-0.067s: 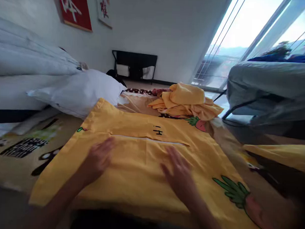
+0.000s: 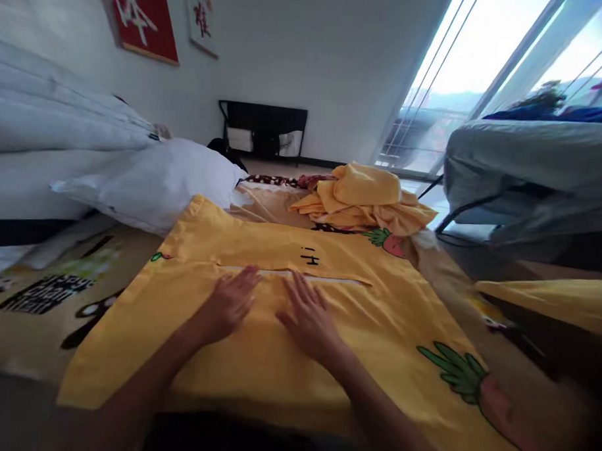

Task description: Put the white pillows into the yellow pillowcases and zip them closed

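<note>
Two bare hands rest palms down on a yellow cloth cover (image 2: 261, 372), which lies spread out right beneath them and reaches well past them on both sides. From where I stand, the left hand (image 2: 229, 308) is flattened, its fingers stretched forward to the long pale slit (image 2: 343, 280) that runs across the cover. The right hand (image 2: 310, 321) lies just beside it, thumb held out, fingertips at the same slit. Neither one pinches anything.

Just beyond the slit I can read the black writing (image 2: 310, 257), "Hi", turned on its side. A pink root vegetable with green leaves (image 2: 473, 383) is printed near the right edge. The patterned sheet (image 2: 10, 340) on the left carries black block lettering too blurred for me to read.

Past the far edge sits a heap of yellow cloth (image 2: 366, 188), with a white pillow (image 2: 179, 182) to its left. Up on the wall, a red panel (image 2: 154, 39) bears the white character 体; the white panel (image 2: 194, 34) beside it has a red character I can't make out surely.
</note>
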{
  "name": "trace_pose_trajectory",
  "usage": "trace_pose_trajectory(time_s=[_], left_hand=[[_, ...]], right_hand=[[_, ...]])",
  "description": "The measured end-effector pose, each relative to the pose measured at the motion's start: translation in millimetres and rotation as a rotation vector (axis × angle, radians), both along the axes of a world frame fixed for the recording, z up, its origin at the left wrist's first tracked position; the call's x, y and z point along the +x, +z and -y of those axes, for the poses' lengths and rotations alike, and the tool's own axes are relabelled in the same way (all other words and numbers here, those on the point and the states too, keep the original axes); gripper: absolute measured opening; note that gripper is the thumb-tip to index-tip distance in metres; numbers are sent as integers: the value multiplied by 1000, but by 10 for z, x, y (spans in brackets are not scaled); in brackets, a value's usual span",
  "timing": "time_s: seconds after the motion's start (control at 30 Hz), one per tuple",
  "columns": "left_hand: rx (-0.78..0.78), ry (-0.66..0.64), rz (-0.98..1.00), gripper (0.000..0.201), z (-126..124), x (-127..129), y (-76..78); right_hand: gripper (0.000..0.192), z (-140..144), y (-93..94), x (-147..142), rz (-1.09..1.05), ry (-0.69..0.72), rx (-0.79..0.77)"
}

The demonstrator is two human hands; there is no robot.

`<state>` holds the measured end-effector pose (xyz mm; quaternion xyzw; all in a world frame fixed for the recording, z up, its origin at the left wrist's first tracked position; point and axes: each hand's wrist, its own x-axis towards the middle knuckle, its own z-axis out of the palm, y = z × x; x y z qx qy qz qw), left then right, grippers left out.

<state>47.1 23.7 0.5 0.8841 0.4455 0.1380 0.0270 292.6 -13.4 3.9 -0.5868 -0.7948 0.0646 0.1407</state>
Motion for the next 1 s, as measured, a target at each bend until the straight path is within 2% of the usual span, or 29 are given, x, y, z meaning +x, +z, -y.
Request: trace_pose_trajectory(time_s=[0.07,0.1,0.17,0.3,0.37,0.43,0.47,0.5,0.53,0.57,0.6,0.67,0.7,0.77,0.83,0.93,1.0], left_hand=[[-38,-14,-49,50,-162,190,-47],[-42,24,-65,50,-206,129,-96],[1,182,-72,50,-218,-277,-230],[111,518,-92,50,-4,-1433,-457],[150,644,-113,49,153,-1690,-473],[215,677,-122,49,294,-1572,-426],[255,616,-125,49,353,-1386,-385],[288,506,-127,49,405,-1139,-340],[306,342,-137,48,450,-857,-293],[334,131,-127,47,491,-573,-251],[294,-60,-141,46,526,-316,-219],[288,-265,-142,47,581,7,-202],[297,-295,-141,49,602,38,-224],[350,-230,-120,56,642,-171,-331],[402,-64,-83,63,707,-646,-500],[468,240,-3,67,893,-1442,-773],[451,364,72,70,1042,-1795,-890]], right_hand=[[62,-225,-11,-187,20,66,-73],[62,-272,-49,-128,33,67,-103],[61,-227,-184,280,71,16,-114],[65,214,-502,1555,130,-292,30],[66,423,-590,1910,182,-386,130],[63,556,-601,1842,215,-458,209],[61,595,-579,1648,213,-461,235],[60,623,-545,1367,199,-439,244],[57,642,-505,1027,165,-377,263],[56,656,-465,659,135,-244,255],[56,670,-431,299,101,-154,247],[57,703,-393,-279,37,-2,234],[57,726,-392,-453,17,13,257],[57,791,-418,-528,19,38,318],[62,886,-470,-281,76,27,392],[69,1071,-567,446,188,-83,458],[66,1191,-631,1006,230,-147,432]])
